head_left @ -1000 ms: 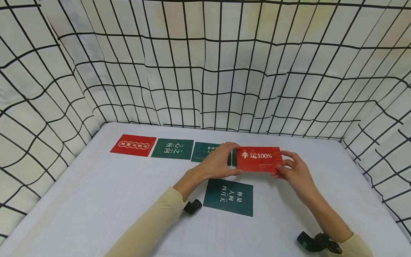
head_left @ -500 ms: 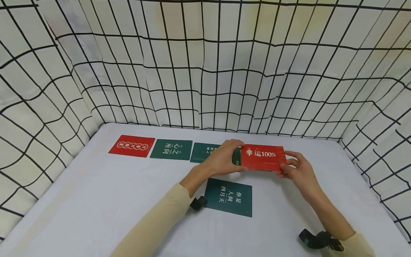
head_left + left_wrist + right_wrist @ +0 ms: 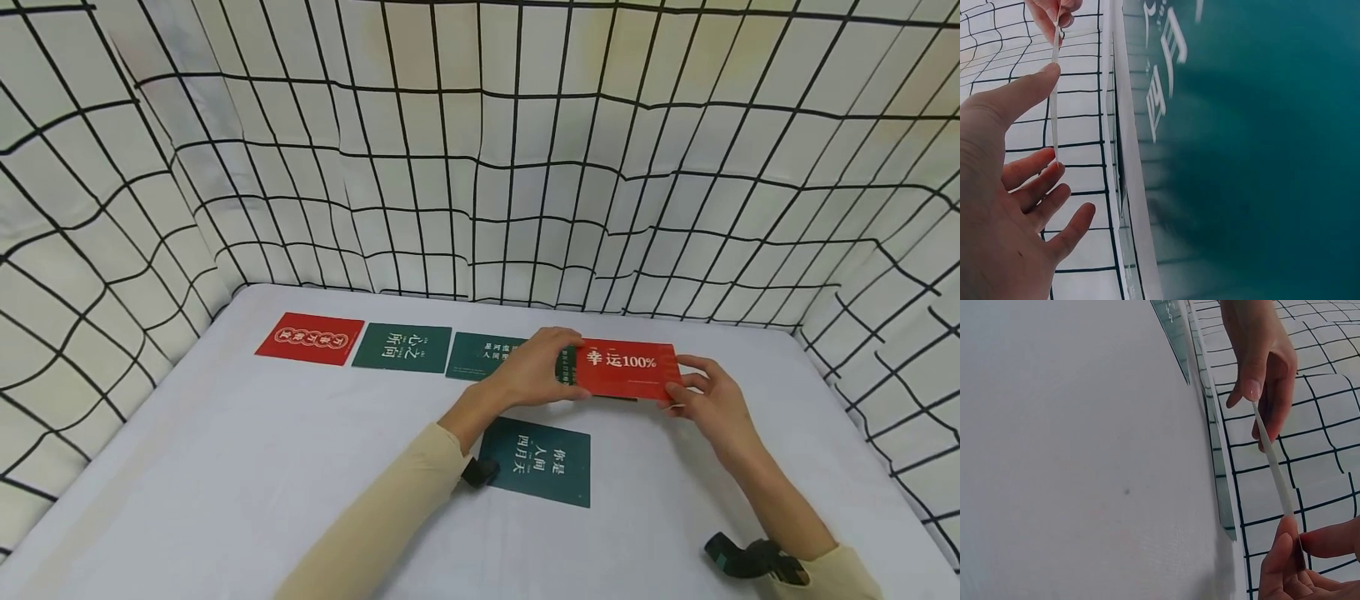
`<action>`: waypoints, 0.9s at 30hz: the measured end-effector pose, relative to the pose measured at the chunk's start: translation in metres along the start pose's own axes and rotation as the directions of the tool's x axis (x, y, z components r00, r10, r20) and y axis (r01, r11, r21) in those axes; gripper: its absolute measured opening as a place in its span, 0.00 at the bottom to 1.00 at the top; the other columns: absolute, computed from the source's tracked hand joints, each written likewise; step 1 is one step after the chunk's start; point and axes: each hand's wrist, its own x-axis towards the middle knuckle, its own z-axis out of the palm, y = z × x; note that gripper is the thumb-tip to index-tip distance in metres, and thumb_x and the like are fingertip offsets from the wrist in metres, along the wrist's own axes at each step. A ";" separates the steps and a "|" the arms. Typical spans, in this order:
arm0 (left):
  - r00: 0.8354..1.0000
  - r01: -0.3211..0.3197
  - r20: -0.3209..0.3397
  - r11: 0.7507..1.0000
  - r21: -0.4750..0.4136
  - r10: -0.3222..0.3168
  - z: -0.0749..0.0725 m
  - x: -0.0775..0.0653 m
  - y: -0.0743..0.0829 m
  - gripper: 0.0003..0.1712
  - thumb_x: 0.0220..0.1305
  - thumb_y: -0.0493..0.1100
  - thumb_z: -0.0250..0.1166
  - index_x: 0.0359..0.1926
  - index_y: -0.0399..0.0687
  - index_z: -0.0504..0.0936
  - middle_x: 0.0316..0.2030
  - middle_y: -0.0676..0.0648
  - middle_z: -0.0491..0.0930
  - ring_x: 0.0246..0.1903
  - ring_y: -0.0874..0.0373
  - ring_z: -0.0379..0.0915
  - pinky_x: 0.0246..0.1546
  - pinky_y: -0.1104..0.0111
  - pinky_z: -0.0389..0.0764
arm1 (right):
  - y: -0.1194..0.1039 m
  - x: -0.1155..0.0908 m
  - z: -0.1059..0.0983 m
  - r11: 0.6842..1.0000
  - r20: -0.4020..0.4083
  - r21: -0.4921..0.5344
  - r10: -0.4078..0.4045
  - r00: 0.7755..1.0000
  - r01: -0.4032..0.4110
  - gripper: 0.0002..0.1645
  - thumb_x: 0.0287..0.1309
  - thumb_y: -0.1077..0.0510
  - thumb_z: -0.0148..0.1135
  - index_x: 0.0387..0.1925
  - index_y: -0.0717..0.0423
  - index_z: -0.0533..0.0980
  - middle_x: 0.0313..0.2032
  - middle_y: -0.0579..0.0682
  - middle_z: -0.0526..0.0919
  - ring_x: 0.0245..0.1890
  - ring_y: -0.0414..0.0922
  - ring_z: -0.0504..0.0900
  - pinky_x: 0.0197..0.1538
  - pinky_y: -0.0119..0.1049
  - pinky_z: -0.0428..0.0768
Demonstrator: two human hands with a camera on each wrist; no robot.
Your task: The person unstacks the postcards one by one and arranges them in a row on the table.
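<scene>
Both hands hold a red card (image 3: 626, 371) with white characters and "100%". My left hand (image 3: 536, 371) grips its left end between thumb and fingers. At the right end my right hand (image 3: 712, 404) pinches it. Both wrist views show the card edge-on, as a thin pale strip (image 3: 1054, 125) in the left wrist view. A dark green card (image 3: 567, 367) lies beneath, mostly hidden by the red one. Left of it, partly covered by my left hand, is another green card (image 3: 480, 356).
Farther left along the back row lie a green card (image 3: 401, 347) and a red card (image 3: 310, 338). Another green card (image 3: 551, 471) lies nearer, beside my left wrist. Black-lined white netting (image 3: 480, 183) walls the white table (image 3: 225, 467) at the back and sides.
Both hands have shifted to the right with the red card between them. More of the green card beneath now shows at its left. The other cards have stayed put.
</scene>
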 end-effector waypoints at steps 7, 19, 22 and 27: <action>1.000 0.015 -0.005 0.999 0.038 -0.015 0.005 0.010 0.004 0.47 0.58 0.61 0.76 0.75 0.56 0.69 0.76 0.52 0.67 0.77 0.56 0.60 0.74 0.57 0.72 | 0.004 0.003 -0.005 1.000 -0.020 -0.016 0.000 1.000 0.000 0.39 0.77 0.58 0.55 0.80 0.63 0.51 0.56 0.67 0.79 0.36 0.38 0.89 0.42 0.24 0.86; 1.000 0.018 0.024 0.996 0.089 -0.021 0.013 0.024 0.016 0.47 0.59 0.62 0.75 0.75 0.55 0.70 0.75 0.52 0.69 0.76 0.56 0.61 0.75 0.56 0.70 | 0.014 0.009 -0.018 0.999 -0.018 -0.010 0.053 0.998 -0.053 0.38 0.78 0.59 0.52 0.80 0.65 0.50 0.57 0.66 0.78 0.36 0.35 0.88 0.43 0.26 0.87; 1.000 0.018 0.019 0.995 0.100 -0.020 0.015 0.027 0.019 0.47 0.59 0.62 0.75 0.75 0.55 0.70 0.75 0.52 0.70 0.75 0.56 0.61 0.75 0.55 0.71 | 0.015 0.011 -0.022 0.998 -0.024 -0.013 0.053 0.998 -0.054 0.38 0.78 0.58 0.52 0.80 0.65 0.51 0.58 0.67 0.78 0.35 0.34 0.87 0.43 0.25 0.87; 1.000 0.024 0.014 0.993 0.115 -0.025 0.020 0.033 0.023 0.46 0.60 0.63 0.74 0.75 0.56 0.70 0.74 0.52 0.70 0.75 0.56 0.62 0.74 0.54 0.71 | 0.019 0.014 -0.028 0.997 -0.016 -0.021 0.077 0.997 -0.077 0.39 0.78 0.56 0.54 0.80 0.64 0.51 0.59 0.66 0.78 0.36 0.32 0.85 0.44 0.26 0.87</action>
